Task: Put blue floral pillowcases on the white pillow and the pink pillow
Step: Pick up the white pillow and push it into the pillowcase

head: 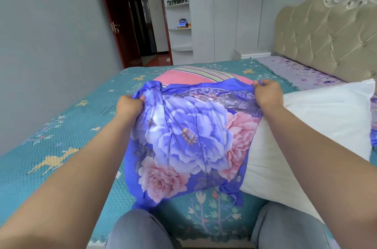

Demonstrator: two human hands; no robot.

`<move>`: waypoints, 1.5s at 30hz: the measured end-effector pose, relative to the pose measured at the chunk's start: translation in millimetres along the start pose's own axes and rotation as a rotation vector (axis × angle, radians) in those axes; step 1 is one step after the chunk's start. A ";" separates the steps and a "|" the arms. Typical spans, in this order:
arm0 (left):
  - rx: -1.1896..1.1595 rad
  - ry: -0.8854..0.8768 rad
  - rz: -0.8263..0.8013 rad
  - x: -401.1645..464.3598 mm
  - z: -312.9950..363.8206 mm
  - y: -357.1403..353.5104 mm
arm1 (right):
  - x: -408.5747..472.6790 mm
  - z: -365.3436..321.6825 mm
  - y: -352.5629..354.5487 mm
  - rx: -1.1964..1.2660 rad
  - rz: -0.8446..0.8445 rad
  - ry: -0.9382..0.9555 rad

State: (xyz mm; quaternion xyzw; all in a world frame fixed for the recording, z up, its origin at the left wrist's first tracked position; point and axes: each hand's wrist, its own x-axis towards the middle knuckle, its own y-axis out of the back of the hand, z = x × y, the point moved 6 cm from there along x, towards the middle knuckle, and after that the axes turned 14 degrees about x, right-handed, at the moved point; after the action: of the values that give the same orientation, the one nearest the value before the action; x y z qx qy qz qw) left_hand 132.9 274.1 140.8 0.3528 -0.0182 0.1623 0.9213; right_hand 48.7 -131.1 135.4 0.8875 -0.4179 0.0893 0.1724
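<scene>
A blue floral pillowcase (183, 136) covers the left end of the white pillow (318, 118), which lies across the bed in front of me. My left hand (128, 106) grips a bunched far-left corner of the pillowcase. My right hand (267, 93) pinches its far-right edge near the pillow's top side. Behind the pillowcase lies the pink pillow (195, 76) with a striped band, bare. A strip of a second blue floral cloth (373, 118) shows at the right edge of the view.
The bed has a teal cover (61, 130) with deer patterns and a purple sheet (295, 71) near the tufted headboard (326, 34). My knees (138, 230) touch the bed's near edge. A white wardrobe (224, 10) and an open doorway (140, 20) are beyond.
</scene>
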 end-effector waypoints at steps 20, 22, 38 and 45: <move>0.052 0.015 0.190 24.6 -41.5 -1.4 | 22.5 10.5 34.3 -0.237 0.010 0.049; 0.047 0.015 0.167 32.1 -36.9 -2.7 | 23.5 20.5 37.9 -0.159 0.076 0.017; 0.772 -0.608 -0.115 -40.4 -76.7 -166.7 | -69.2 104.5 -101.4 -0.448 -0.600 0.224; 0.418 -0.169 -0.065 -55.8 -96.9 -162.0 | -104.3 126.6 -98.9 -0.277 -0.479 0.324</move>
State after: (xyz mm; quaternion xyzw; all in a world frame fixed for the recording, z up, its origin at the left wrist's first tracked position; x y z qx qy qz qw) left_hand 122.8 208.6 -44.5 0.5489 -0.0498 0.1029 0.8281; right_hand 60.8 -46.7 -36.1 0.9030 -0.1726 0.1285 0.3719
